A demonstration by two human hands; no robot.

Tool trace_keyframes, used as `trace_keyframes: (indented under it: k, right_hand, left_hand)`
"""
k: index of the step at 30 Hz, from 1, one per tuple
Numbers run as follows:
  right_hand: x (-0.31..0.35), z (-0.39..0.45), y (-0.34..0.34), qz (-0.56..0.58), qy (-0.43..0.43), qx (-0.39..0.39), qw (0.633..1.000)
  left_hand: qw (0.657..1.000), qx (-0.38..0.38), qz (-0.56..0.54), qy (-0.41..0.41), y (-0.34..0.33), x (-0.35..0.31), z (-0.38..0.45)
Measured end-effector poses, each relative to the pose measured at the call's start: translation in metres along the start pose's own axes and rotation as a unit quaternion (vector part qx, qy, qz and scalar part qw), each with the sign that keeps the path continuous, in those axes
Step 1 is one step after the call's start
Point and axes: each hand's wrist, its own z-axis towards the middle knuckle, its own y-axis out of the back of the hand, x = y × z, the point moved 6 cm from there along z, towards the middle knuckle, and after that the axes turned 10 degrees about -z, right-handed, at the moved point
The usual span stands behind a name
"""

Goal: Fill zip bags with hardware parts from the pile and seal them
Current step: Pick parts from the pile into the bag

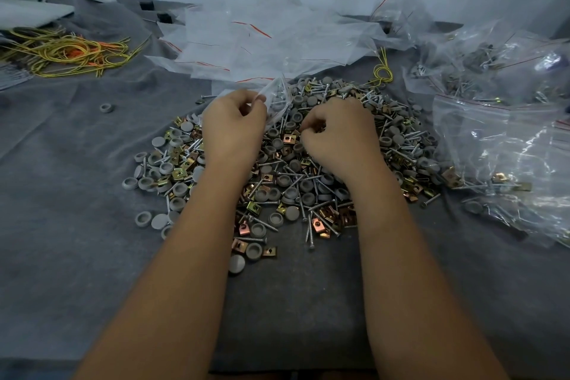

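A wide pile of hardware [290, 182] lies on the grey cloth: grey round caps, silver screws and brass-coloured clip nuts. My left hand [233, 126] pinches a small clear zip bag [277, 99] by its edge, just above the pile's far side; a few grey parts show inside it. My right hand [337, 133] rests on the pile to the right of the bag, fingers curled down into the parts. What those fingers grip is hidden.
Empty clear zip bags with red seal lines [262, 43] are heaped behind the pile. Filled bags [505, 133] lie at the right. Yellow and orange cords [68, 52] lie at the far left. One loose grey cap [105, 108] sits left of the pile.
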Motion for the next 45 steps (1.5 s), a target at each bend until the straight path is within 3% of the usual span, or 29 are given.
trace_keyframes:
  k: [4,7,11,17,25,33,38,42,45]
  right_hand:
    - [0.001,-0.001,-0.011,-0.051,0.017,0.081,0.995]
    - [0.001,0.0,-0.015,-0.078,0.03,0.095,0.992]
    - [0.002,0.001,-0.008,-0.038,0.022,0.048,0.998]
    - [0.007,-0.003,0.016,0.128,0.004,-0.125,0.984]
    - [0.009,0.0,0.0,0.051,0.034,-0.103,0.993]
    - [0.014,0.001,-0.002,0.09,0.048,-0.102,0.99]
    - [0.008,-0.003,0.004,0.222,0.002,-0.133,0.966]
    - [0.021,0.0,-0.005,0.049,0.079,-0.049,0.994]
    - [0.031,-0.002,-0.019,-0.075,0.131,0.021,0.988]
  left_hand:
    - [1.0,0.006,0.009,0.001,-0.001,0.001,0.001]
    - [1.0,0.004,0.007,0.007,-0.001,0.003,0.001]
    - [1.0,0.006,0.012,0.004,-0.001,0.002,0.001]
    - [0.997,0.037,0.061,-0.023,-0.006,0.0,-0.002]
    - [0.99,0.084,0.042,-0.104,-0.012,-0.012,-0.01]
    - [0.983,-0.018,0.128,-0.13,0.003,-0.018,-0.008]
    - [0.983,-0.1,0.128,-0.09,0.019,-0.014,-0.004]
    - [0.985,-0.081,0.138,-0.07,0.015,-0.009,-0.004]
    - [0.988,-0.046,0.143,-0.041,0.008,-0.004,-0.002]
